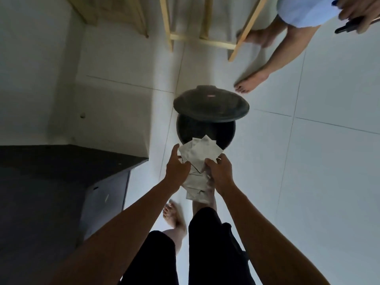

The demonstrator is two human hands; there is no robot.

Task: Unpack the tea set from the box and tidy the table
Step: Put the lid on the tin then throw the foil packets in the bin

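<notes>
Paper (198,156) is the thing most likely to go astray: the loose white wrappings sit bunched between both hands right over the near rim of the bin (205,130), and only their top corners reach across the dark opening. If the grip lets go from this spot, I judge that the lower sheets (those trailing down toward 6 o'clock, over the person's foot) could slide outside the rim and land on the floor (308,161). The lid (211,103) stands raised at 12 o'clock of the opening; what props it cannot be seen, and should it drop it could catch the sheets or the knuckles. The left hand (177,167) is at 9 o'clock of the bundle, thumb stretched up along the paper's edge and fingers curled in against it. The right hand (219,171) is at 4 o'clock, fingers closed tight on a fold of the sheets. So the paper lies pinched between the two hands, its upper part fanning out past the fingertips toward the bin, its lower part hanging below the wrists. A second person's bare feet stand at 2 o'clock, well apart from the bin.
</notes>
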